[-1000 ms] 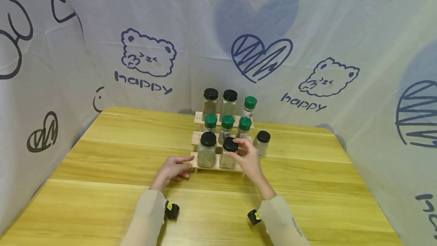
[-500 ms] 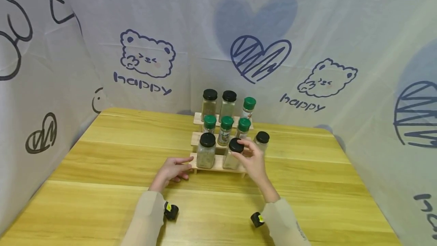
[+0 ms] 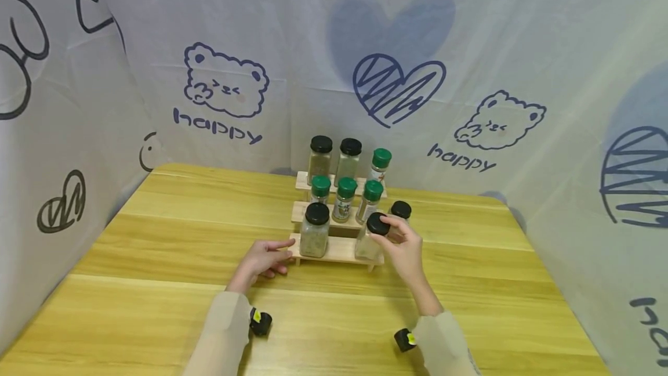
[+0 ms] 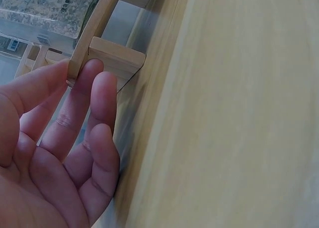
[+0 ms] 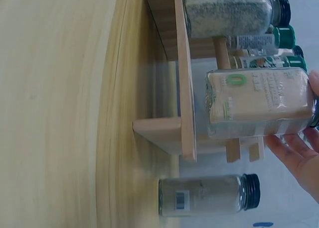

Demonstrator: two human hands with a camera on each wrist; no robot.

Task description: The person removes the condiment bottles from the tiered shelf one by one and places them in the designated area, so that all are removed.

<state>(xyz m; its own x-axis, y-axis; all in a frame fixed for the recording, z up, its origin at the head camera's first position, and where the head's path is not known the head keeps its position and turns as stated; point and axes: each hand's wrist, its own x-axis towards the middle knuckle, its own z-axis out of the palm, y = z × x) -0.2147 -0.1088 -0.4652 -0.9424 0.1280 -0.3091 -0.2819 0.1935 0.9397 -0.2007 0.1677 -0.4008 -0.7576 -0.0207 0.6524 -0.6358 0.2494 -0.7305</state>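
Note:
With thumb and fingers my right hand [image 3: 407, 253] grips a glass spice jar [image 5: 261, 103] by its black lid. The jar holds pale powder and tilts a little, close over the right end of the front step of a wooden three-step rack [image 3: 338, 248]; a narrow gap shows under its base in the right wrist view. My left hand [image 3: 261, 261] pinches the left end of that step between thumb and fingers, the other fingers curled below. On the same step stands another black-lidded jar [image 3: 315, 234], filled with greenish flakes.
Green-capped bottles [image 3: 344, 199] line the middle step. Two black-lidded jars [image 3: 320, 161] and a green-capped bottle [image 3: 380, 162] stand on the top step. Right of the rack, on the wooden table [image 3: 469, 283], is a black-lidded jar [image 5: 209, 195]. A printed cloth [image 3: 313, 45] hangs behind.
My right hand has carried the pale jar rightward along the front step, from near the middle to its right end, and the jar now tilts. My left hand stays on the rack.

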